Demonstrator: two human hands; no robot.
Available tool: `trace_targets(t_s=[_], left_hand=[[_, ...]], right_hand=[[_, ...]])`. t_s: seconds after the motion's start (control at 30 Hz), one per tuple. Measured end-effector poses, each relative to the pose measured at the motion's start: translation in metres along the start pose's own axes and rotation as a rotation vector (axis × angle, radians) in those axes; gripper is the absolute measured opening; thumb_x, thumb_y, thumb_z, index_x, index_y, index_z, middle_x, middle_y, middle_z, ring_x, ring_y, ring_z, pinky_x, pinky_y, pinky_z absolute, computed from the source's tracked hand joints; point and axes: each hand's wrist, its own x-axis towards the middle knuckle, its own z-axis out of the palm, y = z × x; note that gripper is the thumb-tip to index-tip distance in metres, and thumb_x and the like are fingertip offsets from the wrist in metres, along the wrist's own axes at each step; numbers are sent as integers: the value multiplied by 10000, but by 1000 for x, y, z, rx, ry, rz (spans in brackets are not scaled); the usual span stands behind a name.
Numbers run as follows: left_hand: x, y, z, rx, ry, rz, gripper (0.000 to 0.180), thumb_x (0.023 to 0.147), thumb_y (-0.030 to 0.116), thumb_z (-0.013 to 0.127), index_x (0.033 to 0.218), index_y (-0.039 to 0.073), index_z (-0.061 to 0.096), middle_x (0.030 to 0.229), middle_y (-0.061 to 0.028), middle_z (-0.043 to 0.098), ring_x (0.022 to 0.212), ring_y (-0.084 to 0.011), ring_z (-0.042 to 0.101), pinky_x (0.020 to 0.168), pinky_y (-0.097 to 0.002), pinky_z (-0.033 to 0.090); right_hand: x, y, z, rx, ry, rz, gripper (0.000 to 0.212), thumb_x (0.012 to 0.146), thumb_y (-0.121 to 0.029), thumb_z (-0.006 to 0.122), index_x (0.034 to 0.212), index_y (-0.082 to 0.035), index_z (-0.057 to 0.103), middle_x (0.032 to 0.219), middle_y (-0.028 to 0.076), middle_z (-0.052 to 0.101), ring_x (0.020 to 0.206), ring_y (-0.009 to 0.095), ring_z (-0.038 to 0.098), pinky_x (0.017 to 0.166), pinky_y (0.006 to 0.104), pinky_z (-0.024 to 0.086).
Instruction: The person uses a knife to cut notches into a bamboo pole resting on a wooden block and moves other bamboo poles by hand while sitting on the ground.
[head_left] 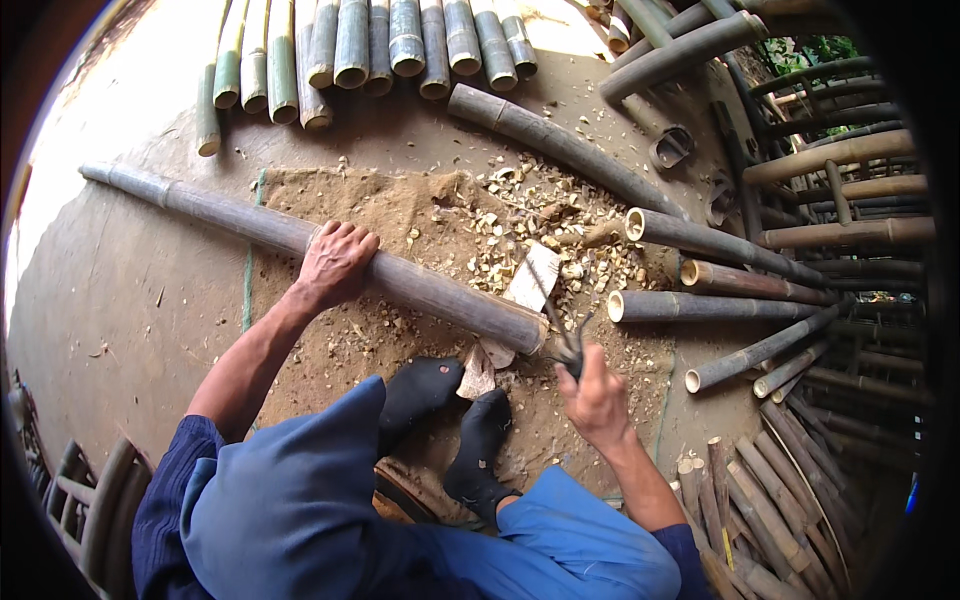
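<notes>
A long grey bamboo pole lies slantwise across the middle, its near right end over a pale block. My left hand is closed over the pole at about its middle. At the pole's right end, my right hand is wrapped round the handle of a dark, thin-bladed hand tool. The blade points up and left past the pole's end; its exact kind is unclear. My feet in black socks are just below the pole's end.
Brown sacking covers the ground, with bamboo chips heaped on it. Cut bamboo poles line the far side. More poles and bamboo frames crowd the right. A bundle of bamboo pieces stands at lower right.
</notes>
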Motion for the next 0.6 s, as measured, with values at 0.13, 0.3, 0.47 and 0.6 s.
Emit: trace_targets(t_s=[0.13,0.3,0.47,0.6], left_hand=[[-3,-9,8,54,-22,13,370,775,244,806,1070,83,651,1010,-116,676,1048,-308,671,993,-457,491],[27,-26,-31,17,-487,-20,570,678,401,966,1066,93,684,1078,-100,723,1097,-291,667,1007,-455,491],[-6,-17,-9,34,7,10,455,688,196,873,1074,80,661,1065,-110,693,1084,-280,658,1028,-448,474],[-20,-16,-3,53,94,-20,469,683,189,847,1081,72,626,1058,-117,657,1080,-304,646,1018,-459,482]], right_hand=[[7,49,14,-114,-237,231,335,1127,-304,581,1191,8,478,769,284,698,748,503,740,614,573,580],[-3,6,-18,219,4,161,317,1116,-284,609,1263,-23,502,844,307,716,795,539,726,654,619,542],[-3,-6,-34,171,-10,105,353,1106,-284,631,1292,-3,523,854,272,740,790,512,743,644,593,550],[-2,-30,-46,67,165,-11,363,1090,-261,658,1283,21,537,827,246,729,754,483,748,626,553,574]])
